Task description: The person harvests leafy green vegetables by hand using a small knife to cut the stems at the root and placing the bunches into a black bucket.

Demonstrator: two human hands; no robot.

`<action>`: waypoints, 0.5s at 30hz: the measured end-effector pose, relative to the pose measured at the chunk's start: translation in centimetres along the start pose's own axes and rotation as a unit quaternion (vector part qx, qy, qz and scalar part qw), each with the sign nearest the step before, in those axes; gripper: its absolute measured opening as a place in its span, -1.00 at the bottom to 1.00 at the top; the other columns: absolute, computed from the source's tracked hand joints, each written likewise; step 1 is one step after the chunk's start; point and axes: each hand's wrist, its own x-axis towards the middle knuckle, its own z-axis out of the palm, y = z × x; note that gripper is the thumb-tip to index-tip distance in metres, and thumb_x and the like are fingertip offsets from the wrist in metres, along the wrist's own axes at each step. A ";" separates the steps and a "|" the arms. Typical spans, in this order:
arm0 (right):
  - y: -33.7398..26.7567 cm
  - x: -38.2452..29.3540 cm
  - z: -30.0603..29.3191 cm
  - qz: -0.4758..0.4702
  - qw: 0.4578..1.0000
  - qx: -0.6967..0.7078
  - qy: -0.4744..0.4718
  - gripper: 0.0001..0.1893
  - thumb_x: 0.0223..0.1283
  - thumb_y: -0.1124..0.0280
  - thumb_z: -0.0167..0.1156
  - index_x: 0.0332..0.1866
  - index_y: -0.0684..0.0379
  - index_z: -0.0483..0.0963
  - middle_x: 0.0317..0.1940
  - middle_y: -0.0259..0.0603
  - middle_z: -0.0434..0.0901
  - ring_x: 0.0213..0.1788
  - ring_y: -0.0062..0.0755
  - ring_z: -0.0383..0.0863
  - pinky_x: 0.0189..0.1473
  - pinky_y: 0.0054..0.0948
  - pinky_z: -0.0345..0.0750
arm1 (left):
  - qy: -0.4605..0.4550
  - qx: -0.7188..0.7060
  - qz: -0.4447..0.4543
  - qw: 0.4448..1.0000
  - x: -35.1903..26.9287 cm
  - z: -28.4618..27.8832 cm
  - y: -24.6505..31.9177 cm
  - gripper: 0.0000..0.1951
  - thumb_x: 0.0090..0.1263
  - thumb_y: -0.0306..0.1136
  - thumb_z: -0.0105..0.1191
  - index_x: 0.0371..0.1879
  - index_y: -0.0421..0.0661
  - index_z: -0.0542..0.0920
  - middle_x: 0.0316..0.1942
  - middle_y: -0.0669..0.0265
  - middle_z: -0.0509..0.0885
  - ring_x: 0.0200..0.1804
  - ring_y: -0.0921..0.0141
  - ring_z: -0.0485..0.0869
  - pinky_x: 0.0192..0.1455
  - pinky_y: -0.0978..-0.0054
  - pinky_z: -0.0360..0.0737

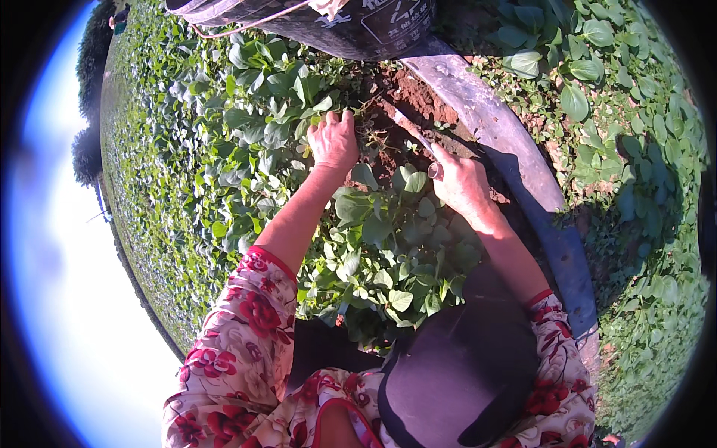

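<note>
My left hand (334,141) is among low green leafy plants (280,106), its fingers curled and their tips partly hidden by leaves. Beside it lie thin pale roots or stems over reddish soil. My right hand (462,182) grips a narrow-bladed hand tool (411,130) with a round-ended handle. The blade slants up and left, its tip close to the bared soil (417,92), and brown dirt coats part of it. Broad-leaved plants (375,215) grow between my forearms.
A black bucket (369,31) with white writing and a thin handle stands ahead. Along my right curves a pale, flat strip (493,117). More leafy plants (588,61) grow beyond it. A dark rounded shape (442,364) covers the lower right foreground.
</note>
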 end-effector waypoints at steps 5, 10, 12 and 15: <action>0.3 4.4 -0.4 -0.044 0.997 -0.049 0.040 -0.61 -0.01 0.47 0.19 0.02 0.12 0.49 -0.51 -0.05 0.61 -0.43 -0.07 0.66 -0.40 -0.21 0.61 | 0.135 0.056 0.141 0.979 4.6 0.1 -0.3 -0.75 -0.01 -0.40 0.13 -0.28 -0.07 0.60 0.23 0.02 0.30 0.25 0.08 0.29 0.24 0.02 0.21; -1.0 9.6 2.1 -0.054 0.987 -0.116 -0.099 -0.65 0.04 0.44 0.16 -0.01 0.26 0.48 -0.59 0.00 0.59 -0.48 -0.07 0.67 -0.41 -0.17 0.61 | 0.031 -0.005 0.168 0.985 7.2 3.1 -2.4 -0.74 0.02 -0.40 0.13 -0.25 -0.10 0.55 0.01 0.13 0.50 0.13 0.15 0.43 0.23 0.08 0.29; -0.5 10.4 2.5 -0.081 0.984 -0.114 -0.114 -0.65 0.10 0.42 0.13 0.00 0.34 0.44 -0.63 0.01 0.58 -0.49 -0.07 0.67 -0.41 -0.16 0.61 | 0.032 -0.039 0.165 0.985 7.6 3.5 -1.2 -0.74 0.02 -0.43 0.12 -0.26 -0.10 0.51 -0.14 0.18 0.56 0.03 0.18 0.51 0.14 0.20 0.40; -0.3 9.2 2.7 -0.144 0.971 -0.132 -0.137 -0.65 0.14 0.39 0.11 0.02 0.33 0.42 -0.63 0.00 0.59 -0.51 -0.07 0.67 -0.40 -0.17 0.62 | -0.012 -0.037 0.146 0.989 5.9 4.3 -0.9 -0.75 0.05 -0.49 0.07 -0.24 -0.10 0.44 -0.26 0.16 0.56 -0.10 0.16 0.56 -0.01 0.24 0.47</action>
